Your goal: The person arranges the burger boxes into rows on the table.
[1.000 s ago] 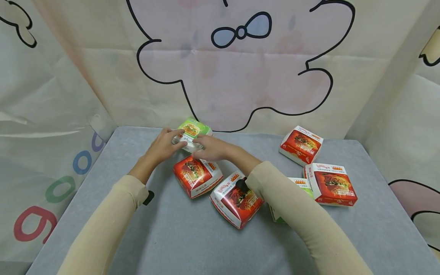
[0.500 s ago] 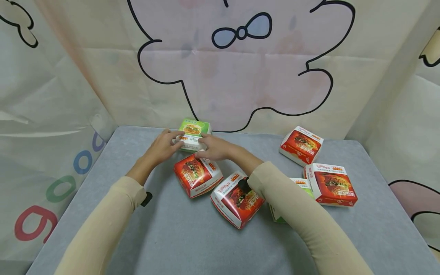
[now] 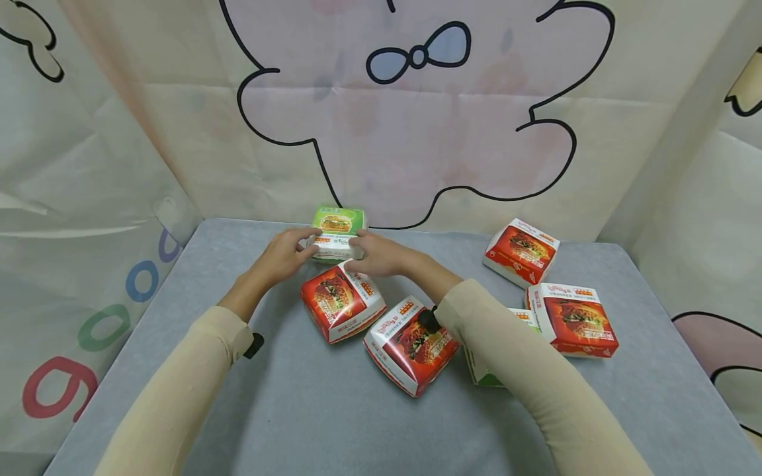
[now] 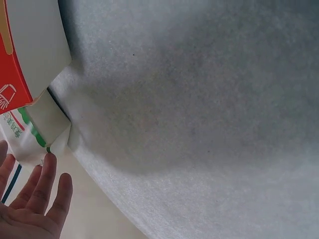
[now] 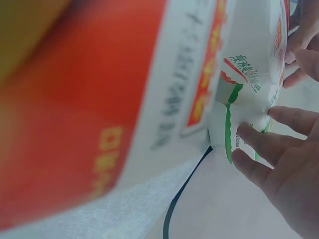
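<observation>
A green and white burger box (image 3: 337, 233) stands at the table's back edge, left of centre, its printed top facing up. My left hand (image 3: 282, 254) touches its left side with fingers extended; in the left wrist view, fingertips of the left hand (image 4: 37, 206) meet the box's side (image 4: 35, 132). On the box's right side rest the fingers of my right hand (image 3: 383, 256), spread and fairly straight in the right wrist view (image 5: 284, 149). Just in front lies a red and white burger box (image 3: 342, 301), close below my right hand.
Another red box (image 3: 411, 345) lies nearer the front, beside the first. On the right are two red boxes (image 3: 522, 251) (image 3: 574, 320) and a green and white box (image 3: 483, 371) partly hidden under my right sleeve. A printed cloth (image 3: 452, 145) hangs behind the grey table (image 3: 333, 423).
The green box has turned from a slant to nearly square with the back edge and shifted slightly right. My right hand has moved a little to the right with it.
</observation>
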`<state>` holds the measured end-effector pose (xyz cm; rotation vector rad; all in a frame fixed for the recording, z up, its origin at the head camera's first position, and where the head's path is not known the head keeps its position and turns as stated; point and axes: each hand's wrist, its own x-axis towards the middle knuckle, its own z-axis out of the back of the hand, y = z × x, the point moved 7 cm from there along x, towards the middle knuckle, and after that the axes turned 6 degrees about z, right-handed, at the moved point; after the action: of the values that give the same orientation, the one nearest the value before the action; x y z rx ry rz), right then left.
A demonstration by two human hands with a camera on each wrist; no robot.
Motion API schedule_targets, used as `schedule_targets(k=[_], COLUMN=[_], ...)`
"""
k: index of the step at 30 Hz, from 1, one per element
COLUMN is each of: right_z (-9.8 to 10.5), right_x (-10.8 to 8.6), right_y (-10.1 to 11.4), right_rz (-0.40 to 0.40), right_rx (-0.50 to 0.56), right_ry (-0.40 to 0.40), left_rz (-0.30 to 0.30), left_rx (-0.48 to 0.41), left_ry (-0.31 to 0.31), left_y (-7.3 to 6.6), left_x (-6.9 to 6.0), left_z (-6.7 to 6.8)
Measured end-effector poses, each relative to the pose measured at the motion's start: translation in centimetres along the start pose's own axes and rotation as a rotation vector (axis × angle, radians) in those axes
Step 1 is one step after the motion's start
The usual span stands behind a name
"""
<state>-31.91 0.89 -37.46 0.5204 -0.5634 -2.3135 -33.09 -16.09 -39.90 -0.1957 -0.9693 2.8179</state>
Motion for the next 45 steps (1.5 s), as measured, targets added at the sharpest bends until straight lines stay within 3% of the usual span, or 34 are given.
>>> schedule_targets(k=[7,14,37,45], right_z=[0.05,-0.07,0.03,0.05], right_x=[-0.17,-0.20,-0.35,-0.46], right_y=[-0.06,-0.08,-0.11,0.16], right_rz=[0.020,0.027,0.006,-0.007], right_rx=[0.001,0.007,0.017,0.016], right_ry=[-0.013,-0.011,-0.002,0.000], left_rz=[-0.002,0.035,-0.037,-0.030], left_rx=[-0.001,0.012,0.015,0.004], left_ry=[0.013,0.030,0.005,0.013], left_y=[-0.11,-0.06,-0.43,-0.29], left_x=[0.00,0.01,-0.06,-0.07], left_z=[-0.04,-0.26,-0.09,-0.24])
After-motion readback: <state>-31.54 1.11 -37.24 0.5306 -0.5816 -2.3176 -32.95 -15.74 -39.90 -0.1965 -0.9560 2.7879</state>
